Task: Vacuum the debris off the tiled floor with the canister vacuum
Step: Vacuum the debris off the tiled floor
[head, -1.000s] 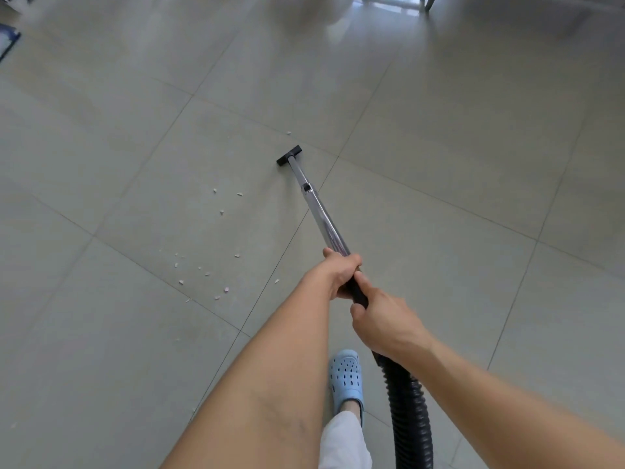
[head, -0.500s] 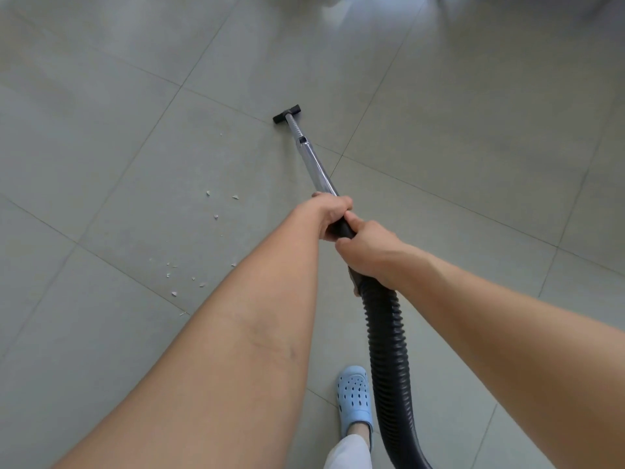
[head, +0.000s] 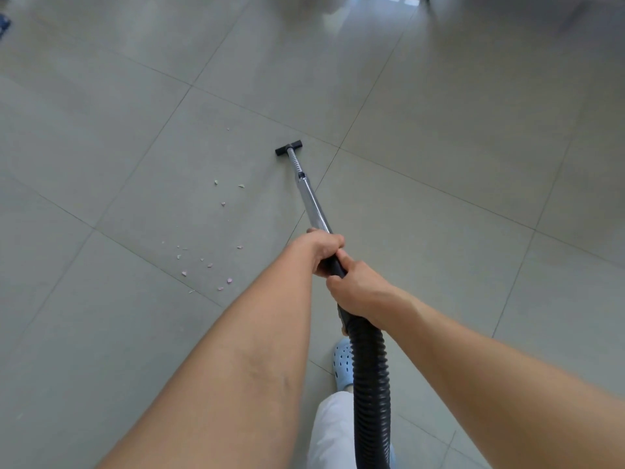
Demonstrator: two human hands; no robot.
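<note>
A metal vacuum wand (head: 313, 201) runs from my hands to a small black floor nozzle (head: 288, 147) resting on the grey tiled floor (head: 439, 214). My left hand (head: 321, 252) is shut around the wand's upper end. Just behind it my right hand (head: 362, 292) grips the black handle where the ribbed black hose (head: 370, 384) begins. Small pale debris bits (head: 209, 262) lie scattered to the left of the wand, with a few more (head: 230, 191) nearer the nozzle. The canister itself is out of view.
My foot in a light blue perforated clog (head: 341, 363) stands under the hose, with a white trouser leg (head: 329, 431) below it. A blue object (head: 4, 23) shows at the far left edge. Furniture legs are blurred at the top right.
The wand and nozzle have pulled back toward me after a push outward, and the view has tilted. The speck near the nozzle's far reach is gone; the left-side bits remain.
</note>
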